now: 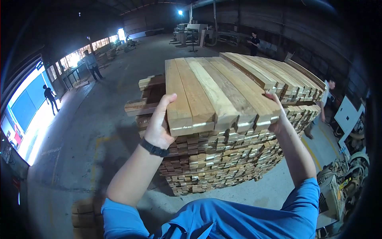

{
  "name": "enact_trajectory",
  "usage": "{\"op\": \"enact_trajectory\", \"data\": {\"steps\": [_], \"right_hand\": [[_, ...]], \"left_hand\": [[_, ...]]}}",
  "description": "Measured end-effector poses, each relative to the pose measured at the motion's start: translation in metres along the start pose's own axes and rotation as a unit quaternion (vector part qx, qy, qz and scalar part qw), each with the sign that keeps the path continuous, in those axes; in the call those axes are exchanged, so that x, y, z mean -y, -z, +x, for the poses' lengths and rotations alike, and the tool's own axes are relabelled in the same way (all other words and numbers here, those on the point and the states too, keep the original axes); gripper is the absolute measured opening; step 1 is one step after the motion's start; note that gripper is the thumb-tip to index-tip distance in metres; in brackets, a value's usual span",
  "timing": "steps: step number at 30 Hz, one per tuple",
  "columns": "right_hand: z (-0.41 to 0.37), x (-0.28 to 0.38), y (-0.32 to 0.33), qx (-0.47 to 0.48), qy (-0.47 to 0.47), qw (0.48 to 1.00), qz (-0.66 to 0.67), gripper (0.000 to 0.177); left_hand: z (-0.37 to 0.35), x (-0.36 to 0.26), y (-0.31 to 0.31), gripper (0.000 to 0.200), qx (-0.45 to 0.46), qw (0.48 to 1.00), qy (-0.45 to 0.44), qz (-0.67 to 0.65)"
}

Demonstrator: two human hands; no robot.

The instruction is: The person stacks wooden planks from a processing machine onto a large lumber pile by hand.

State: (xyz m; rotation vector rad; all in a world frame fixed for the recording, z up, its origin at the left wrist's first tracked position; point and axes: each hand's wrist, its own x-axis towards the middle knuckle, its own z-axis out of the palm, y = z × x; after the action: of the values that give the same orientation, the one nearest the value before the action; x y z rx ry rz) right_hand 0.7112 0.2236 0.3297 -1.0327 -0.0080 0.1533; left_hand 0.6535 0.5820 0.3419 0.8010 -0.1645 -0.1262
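Note:
Several light-brown wooden planks (211,91) lie side by side in a row at the top of a large wood stack (223,159). My left hand (158,127), with a dark band on the wrist, grips the row's left edge near its front end, thumb on the top face. On the opposite side, my right hand (278,113) clasps the right edge, its thumb over the top. The fingers of both hands are mostly hidden by the wood. The planks' near ends overlap the front of the stack in this view.
More planks (292,75) lie on the stack's right half, and uneven ends (139,105) jut out at its left. Machinery parts (342,191) stand at the lower right. One person (324,99) is beside the stack; others stand farther off. Dark wood blocks (83,215) sit at lower left.

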Motion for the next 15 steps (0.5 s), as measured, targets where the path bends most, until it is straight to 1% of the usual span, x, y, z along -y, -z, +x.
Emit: {"op": "enact_trajectory", "data": {"steps": [1, 2, 3, 4, 6, 8, 9, 10, 12, 15], "right_hand": [[-0.008, -0.005, -0.006, -0.035, 0.025, 0.999, -0.005, 0.057], [-0.015, -0.012, -0.007, -0.07, 0.05, 0.996, -0.009, 0.059], [-0.02, -0.018, 0.003, -0.019, 0.017, 0.999, 0.031, 0.064], [-0.028, -0.025, 0.008, 0.011, 0.011, 0.999, 0.046, 0.066], [-0.036, -0.045, 0.021, 0.004, 0.047, 0.997, 0.056, 0.069], [-0.043, -0.062, 0.03, 0.061, 0.055, 0.992, 0.096, 0.073], [-0.042, -0.068, 0.037, 0.098, 0.067, 0.988, 0.093, 0.077], [-0.042, -0.074, 0.042, 0.099, 0.078, 0.985, 0.116, 0.078], [-0.033, -0.081, 0.063, 0.14, 0.078, 0.976, 0.147, 0.078], [-0.036, -0.073, 0.07, 0.177, 0.06, 0.973, 0.136, 0.079]], "left_hand": [[0.0, 0.001, 0.007, 0.065, 0.014, 1.0, -0.004, 0.005], [-0.004, 0.002, 0.008, 0.065, 0.012, 1.0, 0.003, 0.01], [-0.011, 0.005, 0.01, 0.065, -0.009, 1.0, 0.01, 0.017], [-0.019, 0.009, 0.012, 0.066, -0.031, 0.999, 0.016, 0.023], [-0.03, 0.024, 0.02, 0.066, -0.023, 1.0, 0.011, 0.017], [-0.043, 0.043, 0.022, 0.065, -0.051, 0.998, -0.019, 0.016], [-0.047, 0.052, 0.025, 0.065, -0.038, 0.999, -0.016, -0.002], [-0.051, 0.062, 0.026, 0.065, -0.037, 0.999, -0.022, -0.006], [-0.06, 0.079, 0.024, 0.065, -0.039, 0.998, -0.039, -0.016], [-0.072, 0.107, 0.014, 0.068, -0.065, 0.994, -0.092, -0.012]]}}
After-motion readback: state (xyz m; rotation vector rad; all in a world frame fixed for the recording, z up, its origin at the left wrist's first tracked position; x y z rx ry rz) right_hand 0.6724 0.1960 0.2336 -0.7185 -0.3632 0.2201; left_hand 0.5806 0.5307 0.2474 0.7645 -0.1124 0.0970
